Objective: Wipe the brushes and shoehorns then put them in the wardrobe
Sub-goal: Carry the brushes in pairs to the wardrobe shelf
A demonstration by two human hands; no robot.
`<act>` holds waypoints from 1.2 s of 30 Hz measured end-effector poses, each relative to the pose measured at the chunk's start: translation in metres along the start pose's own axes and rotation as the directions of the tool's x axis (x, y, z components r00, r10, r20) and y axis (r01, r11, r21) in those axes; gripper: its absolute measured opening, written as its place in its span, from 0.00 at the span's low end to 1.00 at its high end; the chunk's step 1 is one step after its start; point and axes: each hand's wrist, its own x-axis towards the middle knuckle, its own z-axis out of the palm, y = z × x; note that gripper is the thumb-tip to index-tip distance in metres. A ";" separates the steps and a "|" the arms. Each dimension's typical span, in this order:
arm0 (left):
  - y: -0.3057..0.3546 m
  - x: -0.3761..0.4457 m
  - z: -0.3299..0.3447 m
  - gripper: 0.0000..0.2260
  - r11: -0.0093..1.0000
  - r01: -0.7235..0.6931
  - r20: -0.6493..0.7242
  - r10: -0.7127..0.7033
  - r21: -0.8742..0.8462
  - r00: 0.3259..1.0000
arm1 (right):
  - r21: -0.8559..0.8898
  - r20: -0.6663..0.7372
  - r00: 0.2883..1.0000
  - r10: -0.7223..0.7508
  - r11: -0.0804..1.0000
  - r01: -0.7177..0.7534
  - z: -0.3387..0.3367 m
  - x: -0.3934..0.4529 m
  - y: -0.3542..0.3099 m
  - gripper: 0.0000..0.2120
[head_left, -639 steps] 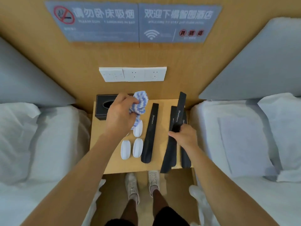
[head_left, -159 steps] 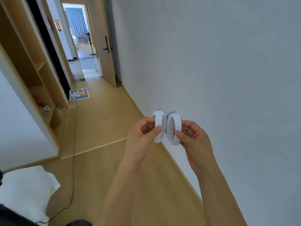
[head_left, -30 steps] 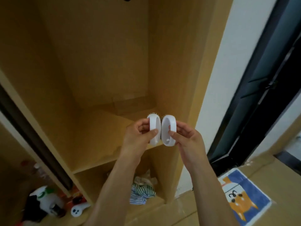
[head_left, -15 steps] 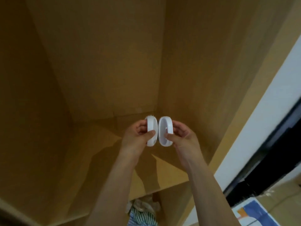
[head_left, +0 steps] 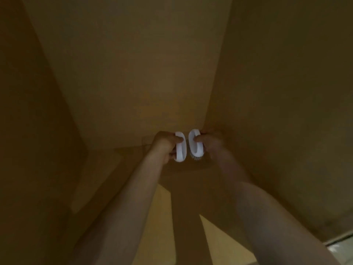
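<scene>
Fingers (head_left: 175, 139) of your left hand (head_left: 164, 146) curl round the left brush (head_left: 180, 150); your right hand (head_left: 212, 143) pinches the right brush (head_left: 195, 145), bristles down, at the wardrobe shelf's (head_left: 162, 222) rear corner. Both appear light, rigid plastic, likely smooth; keep hold at the rims. Nothing else shows on this shelf.

Both arms reach deep into the wardrobe (head_left: 133, 73), over its shelf (head_left: 162, 217). Near the shelf's back right corner, the left hand (head_left: 163, 145) holds one brush (head_left: 180, 148) and the right hand (head_left: 210, 143) holds another brush (head_left: 195, 145) just beside it, to its right.
</scene>
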 end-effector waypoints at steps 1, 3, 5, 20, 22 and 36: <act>0.002 0.009 -0.001 0.15 1.000 0.016 -0.012 -0.016 0.004 1.000 | -0.016 0.003 1.000 0.013 1.000 -0.013 0.002 0.012 0.000 0.19; 0.003 0.028 -0.004 0.15 0.999 0.032 -0.029 -0.032 -0.005 0.999 | -0.051 -0.003 0.999 0.046 0.998 -0.046 0.007 0.032 0.001 0.19; 0.003 0.045 -0.006 0.16 0.999 0.050 -0.041 -0.051 -0.021 0.998 | -0.092 -0.020 0.998 0.066 0.993 -0.068 0.010 0.051 0.003 0.21; -0.019 0.132 0.020 0.17 0.976 0.218 -0.038 -0.218 0.012 0.975 | -0.647 -0.035 0.999 0.004 0.762 -0.026 0.011 0.125 0.027 0.17; -0.020 0.139 0.018 0.17 0.975 0.208 -0.057 -0.204 0.077 0.977 | -0.625 -0.057 0.998 -0.025 0.780 -0.016 0.013 0.125 0.030 0.17; -0.043 0.155 0.058 0.26 0.006 -0.261 0.234 0.420 0.965 0.877 | -0.609 -0.094 0.938 -0.333 0.765 0.210 0.000 0.016 0.053 0.13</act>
